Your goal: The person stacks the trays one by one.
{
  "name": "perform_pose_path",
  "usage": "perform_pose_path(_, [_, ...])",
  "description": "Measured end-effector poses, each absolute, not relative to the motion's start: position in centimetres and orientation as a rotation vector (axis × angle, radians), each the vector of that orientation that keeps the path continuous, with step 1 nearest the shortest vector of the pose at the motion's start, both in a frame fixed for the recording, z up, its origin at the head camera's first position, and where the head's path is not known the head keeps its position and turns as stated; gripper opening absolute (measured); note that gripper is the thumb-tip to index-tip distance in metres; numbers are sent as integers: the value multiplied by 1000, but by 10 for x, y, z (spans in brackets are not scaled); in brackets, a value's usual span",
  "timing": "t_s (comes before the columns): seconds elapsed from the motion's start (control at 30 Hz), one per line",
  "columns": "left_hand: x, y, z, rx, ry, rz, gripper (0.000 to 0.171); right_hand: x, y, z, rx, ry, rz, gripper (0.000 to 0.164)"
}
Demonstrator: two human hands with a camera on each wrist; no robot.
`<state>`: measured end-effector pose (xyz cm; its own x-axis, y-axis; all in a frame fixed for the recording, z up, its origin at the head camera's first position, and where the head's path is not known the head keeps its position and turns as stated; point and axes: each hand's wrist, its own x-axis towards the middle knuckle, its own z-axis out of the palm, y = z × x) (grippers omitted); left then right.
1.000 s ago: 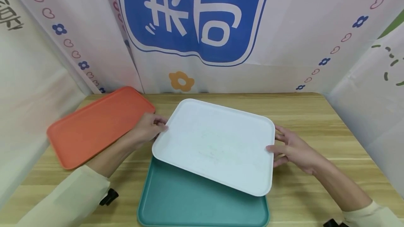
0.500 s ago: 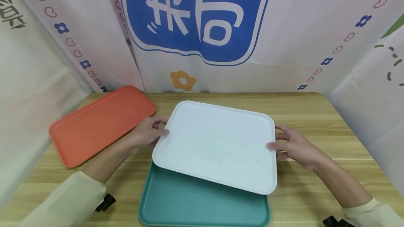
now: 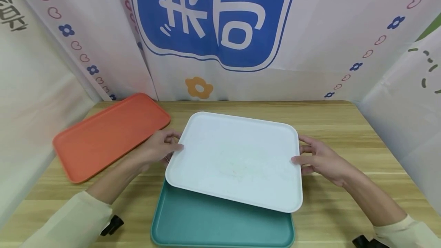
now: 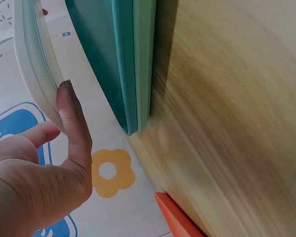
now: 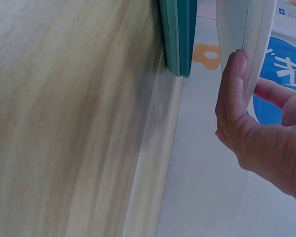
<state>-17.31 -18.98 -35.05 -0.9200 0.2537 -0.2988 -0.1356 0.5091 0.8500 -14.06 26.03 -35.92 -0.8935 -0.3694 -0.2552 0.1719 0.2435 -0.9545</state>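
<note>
A white rectangular tray (image 3: 237,160) with rounded corners is held by both hands, one at each short side. My left hand (image 3: 160,146) pinches its left rim, thumb on top and fingers underneath. On the opposite rim, my right hand (image 3: 322,160) grips with the thumb above and the other fingers below. Beneath it lies a teal tray (image 3: 220,221), its far part covered in the head view. Both wrist views show a gap between the white tray and the teal one. A lighter green tray (image 4: 145,64) sits directly under the teal tray, edges nearly lined up.
An orange-red tray (image 3: 111,137) lies slanted at the back left of the wooden table (image 3: 330,121), beside my left forearm. White printed cloth (image 3: 310,49) hangs behind the table and along both sides.
The white tray's left side has come slightly nearer to me, so the tray sits a little straighter over the teal one. Both hands keep their hold on its rims.
</note>
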Motion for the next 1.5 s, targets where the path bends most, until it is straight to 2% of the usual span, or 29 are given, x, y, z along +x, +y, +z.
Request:
perform_pose_path(0.37, [-169, -194, -353, 109, 2335, 1433, 46, -142, 259, -360, -173, 2083, -1696, 85])
perform_pose_path(0.6, [-165, -196, -356, 101, 2334, 1439, 42, -142, 260, -361, -176, 2067, -1706, 84])
perform_pose_path(0.8, [-161, -196, -358, 99, 2362, 1421, 38, -142, 259, -363, -151, 2065, -1716, 77])
perform_pose_path(1.0, [-157, -197, -360, 86, 2349, 1445, 42, -141, 258, -365, -140, 2049, -1748, 72])
perform_pose_path(1.5, [-155, -204, -365, 101, 2266, 1539, 44, -141, 259, -368, -197, 2057, -1733, 73])
